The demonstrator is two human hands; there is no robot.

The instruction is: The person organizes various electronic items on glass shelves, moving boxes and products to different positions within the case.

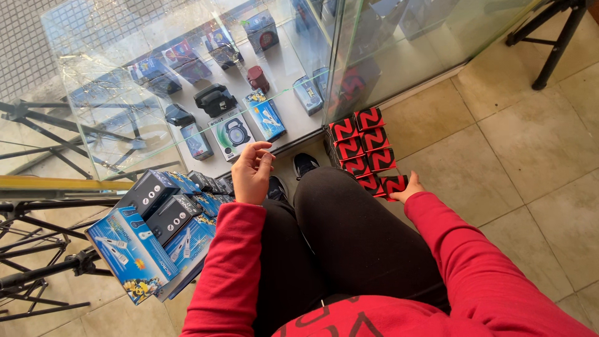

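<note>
Currently our right hand [405, 187] grips the lowest of the stacked red-and-black cardboard boxes [365, 150] beside the glass display cabinet [187, 93]; our left hand [251, 171] hovers loosely curled, empty. We advise steadying the stack while lifting.

Red-black boxes [365, 146] — stacked on floor

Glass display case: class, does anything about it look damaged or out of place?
Yes. The glass top of the display case shows a web of cracks on the left. The boxed goods on its shelf sit in order, as does the red-and-black box stack.
</note>
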